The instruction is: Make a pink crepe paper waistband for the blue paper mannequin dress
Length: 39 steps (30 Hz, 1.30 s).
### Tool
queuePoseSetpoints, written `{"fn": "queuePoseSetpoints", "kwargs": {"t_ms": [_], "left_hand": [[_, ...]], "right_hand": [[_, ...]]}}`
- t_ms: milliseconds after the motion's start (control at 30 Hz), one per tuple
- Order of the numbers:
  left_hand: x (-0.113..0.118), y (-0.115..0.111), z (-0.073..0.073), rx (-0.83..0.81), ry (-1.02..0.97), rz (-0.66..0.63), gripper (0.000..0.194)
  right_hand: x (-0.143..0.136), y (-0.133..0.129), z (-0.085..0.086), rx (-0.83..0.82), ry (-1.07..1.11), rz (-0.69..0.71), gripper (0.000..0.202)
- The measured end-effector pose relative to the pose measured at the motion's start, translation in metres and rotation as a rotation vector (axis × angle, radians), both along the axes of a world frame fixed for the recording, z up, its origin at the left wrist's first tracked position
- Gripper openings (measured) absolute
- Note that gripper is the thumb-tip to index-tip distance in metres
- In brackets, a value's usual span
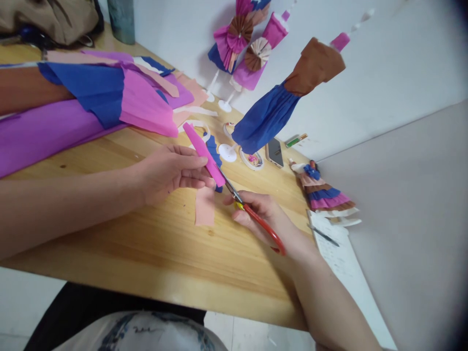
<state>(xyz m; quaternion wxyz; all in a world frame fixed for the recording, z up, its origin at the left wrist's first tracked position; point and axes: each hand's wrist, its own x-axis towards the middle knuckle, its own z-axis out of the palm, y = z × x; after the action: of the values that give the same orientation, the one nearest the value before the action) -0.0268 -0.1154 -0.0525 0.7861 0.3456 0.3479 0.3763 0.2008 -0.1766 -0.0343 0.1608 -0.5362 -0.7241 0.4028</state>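
Between the thumb and fingers of my left hand [179,170] is a folded pink paper strip [203,152], slanting down to the right. My right hand [268,219] grips red-handled scissors [263,226], whose blades meet the lower end of the strip. Beneath the hands, a small peach paper piece [204,207] lies on the wooden table [146,258]. A dark blue paper piece [212,148] shows partly behind the strip. Beyond the scissors stands a dress form with a brown top and blue skirt [268,117].
Colored crepe paper [91,92] is piled at the left. Two decorated dress forms [252,63] stand by the wall. A phone [274,152], tape roll [251,159] and green item [295,141] lie behind. A tiered-dress doll [325,192] and paper with a pen [338,253] are right.
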Motion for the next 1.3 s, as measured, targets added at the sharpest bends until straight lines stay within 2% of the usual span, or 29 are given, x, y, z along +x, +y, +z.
{"fn": "queuePoseSetpoints", "kwargs": {"t_ms": [233, 1067, 1300], "left_hand": [[0.0003, -0.0011, -0.0015, -0.001, 0.003, 0.015, 0.017], [-0.0009, 0.0017, -0.003, 0.022, -0.064, -0.045, 0.021], [0.0001, -0.0002, 0.0014, 0.072, 0.01, -0.087, 0.005]], "right_hand": [[-0.0012, -0.0006, 0.0012, 0.013, 0.017, -0.045, 0.058], [-0.0018, -0.0002, 0.002, 0.109, -0.073, -0.026, 0.052], [-0.0043, -0.0006, 0.0046, 0.085, -0.082, -0.019, 0.051]]}}
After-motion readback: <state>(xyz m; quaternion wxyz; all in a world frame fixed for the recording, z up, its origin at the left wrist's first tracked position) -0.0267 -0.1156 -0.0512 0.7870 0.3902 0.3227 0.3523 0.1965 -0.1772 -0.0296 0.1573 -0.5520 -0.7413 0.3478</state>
